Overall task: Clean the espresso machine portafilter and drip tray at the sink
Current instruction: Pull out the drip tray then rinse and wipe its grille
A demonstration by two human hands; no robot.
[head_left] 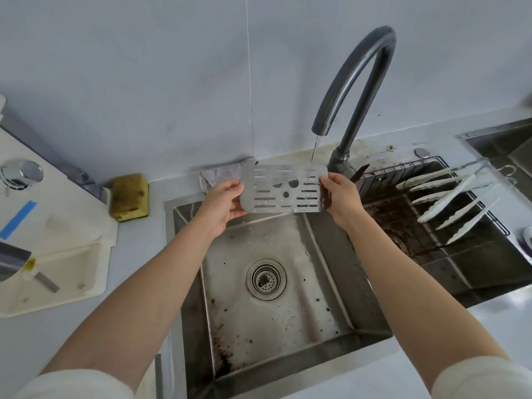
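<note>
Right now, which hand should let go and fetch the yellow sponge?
Left, probably: the sponge lies on the counter left of the sink, nearest the left hand. The right hand holds the other end of the grate, under the water stream.

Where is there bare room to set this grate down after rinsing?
Freest: the sink basin floor around the drain, though dotted with dark specks. Also the counter between the sponge and the sink's left rim, and the front-right counter. Crowded: the wire basket, full of white tongs, and behind the drip tray grate, where a cloth lies.
</note>
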